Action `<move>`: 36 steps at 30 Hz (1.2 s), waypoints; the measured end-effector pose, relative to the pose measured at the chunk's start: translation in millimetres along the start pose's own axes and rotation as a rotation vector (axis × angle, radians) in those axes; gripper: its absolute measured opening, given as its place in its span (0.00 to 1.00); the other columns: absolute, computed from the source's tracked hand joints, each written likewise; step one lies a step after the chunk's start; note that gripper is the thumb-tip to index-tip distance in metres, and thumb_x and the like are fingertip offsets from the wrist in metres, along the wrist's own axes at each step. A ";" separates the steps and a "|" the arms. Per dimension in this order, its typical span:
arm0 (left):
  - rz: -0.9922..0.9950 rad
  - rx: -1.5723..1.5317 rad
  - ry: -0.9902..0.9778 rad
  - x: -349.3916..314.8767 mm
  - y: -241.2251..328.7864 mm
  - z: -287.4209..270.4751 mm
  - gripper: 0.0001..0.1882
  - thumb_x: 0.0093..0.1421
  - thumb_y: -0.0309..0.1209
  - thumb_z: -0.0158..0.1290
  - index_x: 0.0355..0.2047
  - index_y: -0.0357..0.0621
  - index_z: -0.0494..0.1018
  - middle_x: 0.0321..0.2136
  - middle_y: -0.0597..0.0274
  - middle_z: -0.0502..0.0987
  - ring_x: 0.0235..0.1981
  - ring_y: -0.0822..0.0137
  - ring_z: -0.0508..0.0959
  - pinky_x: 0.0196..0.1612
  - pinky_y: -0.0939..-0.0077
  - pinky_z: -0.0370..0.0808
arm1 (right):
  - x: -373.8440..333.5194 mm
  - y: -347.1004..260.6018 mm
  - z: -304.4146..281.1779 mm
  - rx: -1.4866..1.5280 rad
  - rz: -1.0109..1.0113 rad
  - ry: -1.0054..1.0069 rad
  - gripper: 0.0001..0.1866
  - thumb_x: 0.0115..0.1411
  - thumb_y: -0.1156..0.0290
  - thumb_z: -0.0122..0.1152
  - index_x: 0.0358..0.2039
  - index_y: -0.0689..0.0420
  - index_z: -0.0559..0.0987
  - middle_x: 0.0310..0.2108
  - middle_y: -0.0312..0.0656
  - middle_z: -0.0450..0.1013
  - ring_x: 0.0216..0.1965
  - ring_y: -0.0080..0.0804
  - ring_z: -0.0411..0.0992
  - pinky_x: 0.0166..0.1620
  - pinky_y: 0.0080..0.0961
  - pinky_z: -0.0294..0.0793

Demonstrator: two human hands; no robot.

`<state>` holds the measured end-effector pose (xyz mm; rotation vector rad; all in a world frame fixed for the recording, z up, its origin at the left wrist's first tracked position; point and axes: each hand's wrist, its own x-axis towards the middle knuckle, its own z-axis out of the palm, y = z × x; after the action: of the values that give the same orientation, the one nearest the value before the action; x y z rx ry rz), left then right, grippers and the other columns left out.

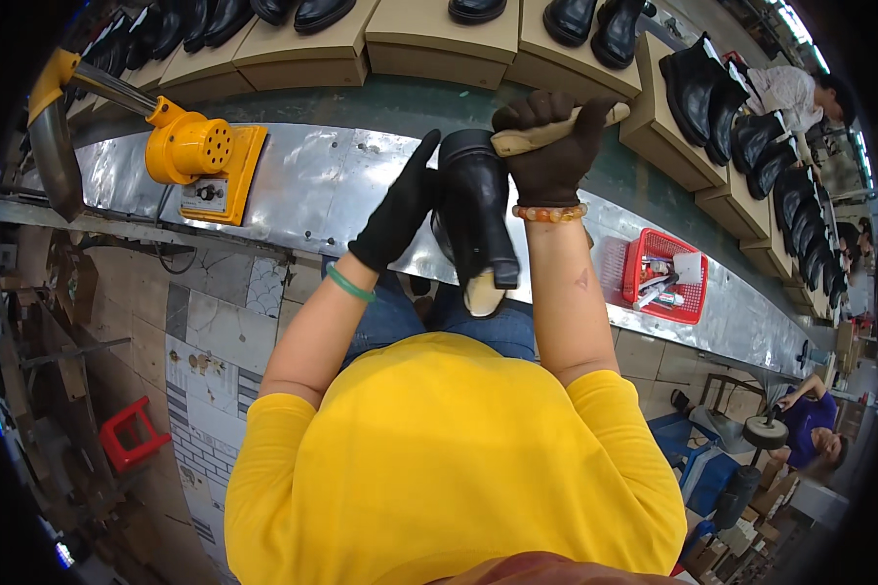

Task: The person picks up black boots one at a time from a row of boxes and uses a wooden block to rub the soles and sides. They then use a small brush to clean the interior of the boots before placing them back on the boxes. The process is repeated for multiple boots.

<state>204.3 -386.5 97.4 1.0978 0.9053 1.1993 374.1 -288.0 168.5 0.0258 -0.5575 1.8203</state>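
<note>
A glossy black boot (470, 195) hangs over the near edge of the metal bench, with a pale tan lining or insert (483, 293) showing at its lower end. My left hand (397, 209), in a black glove, grips the boot's left side; the thumb points up and the other fingers are partly hidden behind the boot. Just right of the boot's upper end, my right hand (553, 161) in a dark brown glove is closed around a tan insole (556, 131). The insole lies crosswise, and its narrow tip sticks out to the right.
A yellow machine (187, 146) with a bent nozzle stands on the metal bench (332, 166) at left. A red basket (695, 278) of tubes and small items sits at right. Boxes (442, 42) bearing black shoes line the far side. A red stool (134, 433) stands on the floor.
</note>
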 end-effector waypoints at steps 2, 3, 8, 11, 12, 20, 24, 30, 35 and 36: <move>-0.108 -0.229 0.163 14.6 1.1 0.9 0.24 0.69 0.35 0.37 0.61 0.37 0.54 0.47 0.61 0.71 0.48 0.74 0.69 0.56 0.75 0.65 | -3.6 14.0 14.2 -0.091 -0.093 0.148 0.28 0.53 0.39 0.58 0.17 0.52 0.67 0.22 0.32 0.60 0.26 0.27 0.58 0.37 0.29 0.63; -0.114 -0.088 0.227 18.4 8.8 5.9 0.21 0.66 0.37 0.43 0.56 0.41 0.65 0.50 0.59 0.71 0.50 0.69 0.70 0.55 0.74 0.66 | -5.2 16.9 13.6 -0.024 -0.113 0.211 0.27 0.57 0.41 0.53 0.18 0.52 0.68 0.24 0.33 0.64 0.27 0.27 0.62 0.35 0.30 0.66; 0.275 0.423 0.189 27.1 21.3 4.4 0.18 0.64 0.33 0.40 0.49 0.37 0.71 0.49 0.53 0.72 0.51 0.62 0.71 0.57 0.71 0.65 | -7.8 21.5 21.9 0.097 -0.092 0.319 0.24 0.57 0.43 0.56 0.21 0.51 0.68 0.24 0.32 0.62 0.25 0.23 0.59 0.31 0.23 0.64; 0.486 0.746 0.163 29.2 17.7 1.8 0.17 0.63 0.31 0.40 0.48 0.37 0.72 0.48 0.51 0.73 0.51 0.59 0.72 0.57 0.70 0.65 | -3.5 17.2 12.4 0.149 -0.047 0.237 0.26 0.55 0.40 0.56 0.20 0.50 0.66 0.21 0.31 0.58 0.21 0.23 0.56 0.28 0.22 0.61; 0.466 0.716 0.175 28.4 17.0 4.7 0.17 0.63 0.30 0.39 0.47 0.37 0.72 0.48 0.51 0.73 0.50 0.59 0.72 0.57 0.70 0.65 | -2.9 15.9 11.3 0.158 -0.022 0.180 0.27 0.54 0.38 0.56 0.20 0.49 0.65 0.20 0.30 0.57 0.20 0.23 0.55 0.26 0.22 0.59; 0.374 0.592 0.232 29.5 14.4 13.3 0.17 0.63 0.30 0.40 0.46 0.38 0.73 0.46 0.51 0.74 0.50 0.59 0.73 0.56 0.70 0.66 | -9.5 18.0 31.9 -0.027 -0.155 0.271 0.29 0.55 0.36 0.53 0.18 0.50 0.63 0.17 0.31 0.54 0.18 0.26 0.53 0.25 0.26 0.56; 0.505 0.673 0.157 29.5 10.5 2.1 0.19 0.57 0.24 0.49 0.50 0.35 0.68 0.48 0.49 0.72 0.50 0.58 0.72 0.55 0.68 0.67 | -9.9 22.9 34.3 -0.111 -0.195 0.256 0.26 0.58 0.44 0.52 0.16 0.50 0.60 0.16 0.32 0.52 0.18 0.27 0.52 0.25 0.28 0.56; 0.485 0.508 0.117 29.5 6.5 -2.4 0.23 0.54 0.21 0.53 0.52 0.35 0.66 0.50 0.48 0.70 0.51 0.56 0.71 0.55 0.67 0.67 | -7.9 22.1 26.4 -0.084 -0.112 0.070 0.24 0.62 0.51 0.49 0.14 0.47 0.56 0.14 0.28 0.48 0.17 0.22 0.48 0.24 0.23 0.52; 0.386 0.437 0.134 31.6 3.2 -11.1 0.25 0.54 0.22 0.54 0.53 0.35 0.64 0.50 0.48 0.69 0.51 0.56 0.70 0.55 0.67 0.67 | -1.7 26.8 15.7 0.089 -0.100 0.100 0.25 0.60 0.51 0.51 0.15 0.47 0.54 0.14 0.29 0.46 0.16 0.23 0.45 0.23 0.24 0.50; 0.484 0.625 0.131 31.6 3.0 -12.8 0.26 0.54 0.22 0.54 0.54 0.35 0.64 0.50 0.48 0.69 0.51 0.56 0.71 0.55 0.67 0.67 | -1.3 27.6 16.5 0.062 -0.117 0.114 0.25 0.60 0.51 0.52 0.15 0.47 0.54 0.14 0.29 0.46 0.16 0.22 0.45 0.23 0.24 0.50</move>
<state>196.4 -353.3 97.8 1.8321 1.2005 1.4304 345.2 -301.4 172.8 -0.0035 -0.4102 1.7130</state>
